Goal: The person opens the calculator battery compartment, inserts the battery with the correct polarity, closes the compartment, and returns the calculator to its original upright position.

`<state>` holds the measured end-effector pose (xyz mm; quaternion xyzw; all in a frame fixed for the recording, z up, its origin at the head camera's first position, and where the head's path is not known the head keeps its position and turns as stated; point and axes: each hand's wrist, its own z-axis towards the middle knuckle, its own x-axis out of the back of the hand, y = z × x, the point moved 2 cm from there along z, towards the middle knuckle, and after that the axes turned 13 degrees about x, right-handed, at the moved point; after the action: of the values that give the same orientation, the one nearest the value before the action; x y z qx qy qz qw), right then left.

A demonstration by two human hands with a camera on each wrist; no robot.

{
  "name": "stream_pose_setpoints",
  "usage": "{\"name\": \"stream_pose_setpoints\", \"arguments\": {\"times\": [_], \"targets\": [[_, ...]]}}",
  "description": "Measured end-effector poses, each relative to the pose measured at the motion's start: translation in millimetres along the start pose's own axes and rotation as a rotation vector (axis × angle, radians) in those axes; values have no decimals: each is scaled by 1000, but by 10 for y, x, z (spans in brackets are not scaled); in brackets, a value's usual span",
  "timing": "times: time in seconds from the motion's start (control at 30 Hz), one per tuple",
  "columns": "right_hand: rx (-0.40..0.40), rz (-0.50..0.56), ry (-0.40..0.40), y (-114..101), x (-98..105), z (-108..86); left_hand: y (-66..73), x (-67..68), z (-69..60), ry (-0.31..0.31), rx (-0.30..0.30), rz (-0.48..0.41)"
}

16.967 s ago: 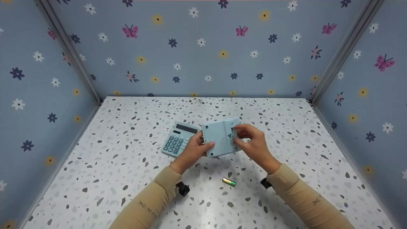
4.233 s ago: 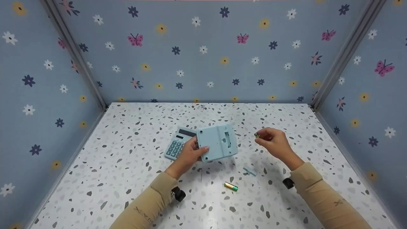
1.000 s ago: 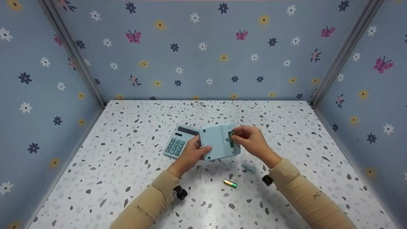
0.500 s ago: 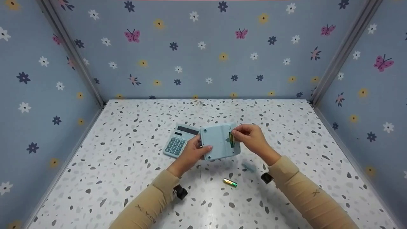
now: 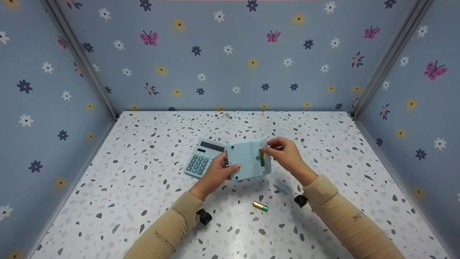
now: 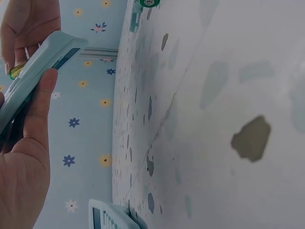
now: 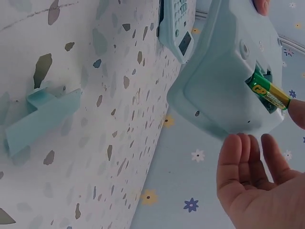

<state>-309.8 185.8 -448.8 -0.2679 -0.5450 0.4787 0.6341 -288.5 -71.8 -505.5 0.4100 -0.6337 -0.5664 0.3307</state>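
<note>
My left hand [image 5: 214,175] grips a pale blue calculator [image 5: 246,162] by its left edge, thumb on the back. The calculator's back faces up, its small battery slot uncovered. A green and gold battery [image 7: 268,90] lies slantwise at that slot, one end in it and the other sticking out. My right hand [image 5: 287,154] presses the raised end with the thumb, its other fingers loosely bent beside the case. On the table lie a second battery [image 5: 260,206] and the pale blue battery cover [image 7: 45,119].
Another pale blue calculator [image 5: 198,163] lies face up on the table just left of the held one, partly hidden by my left hand. The speckled white table [image 5: 143,212] is bounded by flowered blue walls [image 5: 230,54] at the back and sides.
The right hand has lifted off the cover and brought a battery to the slot. Over the last second its fingers have shifted to the battery's upper end. The left hand keeps its grip.
</note>
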Motion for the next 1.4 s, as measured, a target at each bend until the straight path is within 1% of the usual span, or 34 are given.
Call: {"name": "stream_pose_setpoints", "arguments": {"times": [0.13,0.3,0.43,0.57,0.7,0.87,1.0,1.13,1.27,1.4], "targets": [[-94,-7,-33,30,1,6,-6,6,5,7,4,4],[-200,68,-92,57,-22,13,-11,12,8,18,4,11],[-268,121,-132,59,-43,17,-16,21,17,21,0,15],[-310,153,-173,63,-57,13,-15,24,18,24,5,16],[-325,181,-192,89,-76,3,-19,23,2,25,2,22],[-309,204,-179,128,-92,-3,-19,16,-1,23,1,13],[-301,216,-173,127,-91,-2,-17,11,-2,38,16,17],[-306,195,-167,113,-89,6,-21,10,-4,49,19,31],[-312,171,-153,107,-91,8,-29,8,-3,37,16,26],[-292,148,-156,90,-101,4,-43,9,-9,37,19,17]]}}
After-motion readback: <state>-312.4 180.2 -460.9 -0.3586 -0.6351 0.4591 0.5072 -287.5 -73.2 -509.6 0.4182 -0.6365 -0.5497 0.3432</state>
